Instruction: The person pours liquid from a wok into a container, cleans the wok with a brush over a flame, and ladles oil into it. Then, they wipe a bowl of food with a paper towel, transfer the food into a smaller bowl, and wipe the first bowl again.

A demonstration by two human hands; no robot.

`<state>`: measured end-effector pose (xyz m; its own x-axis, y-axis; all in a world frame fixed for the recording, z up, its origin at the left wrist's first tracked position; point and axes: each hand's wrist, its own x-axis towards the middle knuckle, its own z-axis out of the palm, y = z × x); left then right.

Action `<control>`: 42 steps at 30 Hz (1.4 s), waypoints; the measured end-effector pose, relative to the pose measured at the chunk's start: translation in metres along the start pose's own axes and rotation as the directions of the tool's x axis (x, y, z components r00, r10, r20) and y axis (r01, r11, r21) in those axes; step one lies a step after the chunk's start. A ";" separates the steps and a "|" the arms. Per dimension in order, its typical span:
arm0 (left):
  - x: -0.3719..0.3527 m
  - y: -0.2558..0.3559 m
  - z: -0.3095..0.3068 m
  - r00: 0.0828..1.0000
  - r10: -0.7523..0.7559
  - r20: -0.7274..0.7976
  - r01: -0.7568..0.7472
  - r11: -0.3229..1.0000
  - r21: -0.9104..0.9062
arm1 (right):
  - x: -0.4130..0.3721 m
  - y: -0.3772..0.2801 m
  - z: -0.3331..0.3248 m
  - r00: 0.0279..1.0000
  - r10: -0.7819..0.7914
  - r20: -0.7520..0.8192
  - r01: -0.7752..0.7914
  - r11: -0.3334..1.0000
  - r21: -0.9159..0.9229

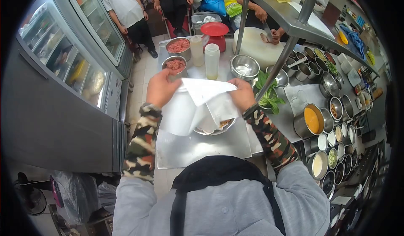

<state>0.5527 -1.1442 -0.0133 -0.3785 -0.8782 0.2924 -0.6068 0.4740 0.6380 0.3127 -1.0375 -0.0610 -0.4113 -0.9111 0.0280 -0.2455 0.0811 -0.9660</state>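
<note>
My left hand (163, 88) pinches the upper left of a white paper sheet (179, 112), with its fingers partly behind the paper. At the sheet's right corner, my right hand (244, 94) is closed on the edge. The paper hangs folded and slightly blurred between both hands. Beneath it a round metal bowl (225, 131) shows its front rim and some brown pieces of food; the rest is covered. Just beyond my left hand stands a metal pot of raw minced meat (175, 65). Leafy green herbs (271, 97) lie right of my right hand.
Behind the paper stand a squeeze bottle (212, 61), a red scale (215, 33) and stacked metal bowls (245, 66). A steel shelf post (277, 61) rises at right, near a pot of orange sauce (312, 120). Across the table, a co-worker's hands (269, 30) cut on a round board (252, 46).
</note>
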 end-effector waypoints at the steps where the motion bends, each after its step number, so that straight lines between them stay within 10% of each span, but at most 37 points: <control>1: 0.007 -0.005 0.009 0.995 -0.105 0.000 0.105 0.995 0.004 | 0.003 0.009 -0.003 1.000 0.004 0.001 -0.004 1.000 0.001; 4: 0.004 -0.006 0.048 0.881 0.299 -0.368 -0.232 0.948 0.216 | 0.021 0.040 -0.004 0.981 -0.171 -0.096 0.121 0.913 -0.388; 10: -0.047 -0.008 0.120 0.925 0.379 -0.025 -0.367 0.911 0.189 | 0.018 0.059 -0.009 0.976 0.219 0.009 -0.131 0.615 -0.778; 17: -0.074 0.007 0.110 0.992 0.128 0.011 -0.128 0.974 0.188 | 0.005 0.036 -0.010 0.903 -0.429 -0.034 0.233 0.553 -0.800; 19: -0.085 -0.004 0.115 0.979 0.205 0.018 -0.206 0.975 0.078 | 0.001 0.039 -0.008 0.813 -0.523 0.255 0.537 0.506 -0.675; 22: -0.082 -0.039 0.122 0.946 0.144 0.290 -0.178 0.980 0.092 | 0.013 0.065 -0.001 0.774 -0.492 0.399 0.614 0.429 -0.663; 26: -0.056 -0.032 0.079 0.987 0.124 -0.103 -0.099 0.971 0.219 | 0.013 0.053 -0.005 0.801 -0.369 0.471 0.592 0.375 -0.713; 34: -0.087 -0.021 0.134 0.910 0.146 0.387 -0.241 0.948 0.210 | 0.024 0.071 0.007 0.814 -0.279 0.510 0.581 0.382 -0.718; 38: -0.070 -0.034 0.101 0.981 0.050 0.189 -0.108 0.943 0.313 | 0.024 0.069 -0.013 0.849 -0.111 0.517 0.524 0.304 -0.796; 42: -0.060 -0.033 0.075 0.910 0.108 0.401 -0.234 0.931 0.279 | 0.009 0.052 -0.008 0.824 -0.107 0.556 0.564 0.246 -0.788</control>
<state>0.5430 -1.1023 -0.1049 -0.6903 -0.7218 0.0495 -0.6716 0.6648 0.3270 0.2889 -1.0379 -0.1092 0.1752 -0.9844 -0.0164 -0.9844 -0.1749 -0.0197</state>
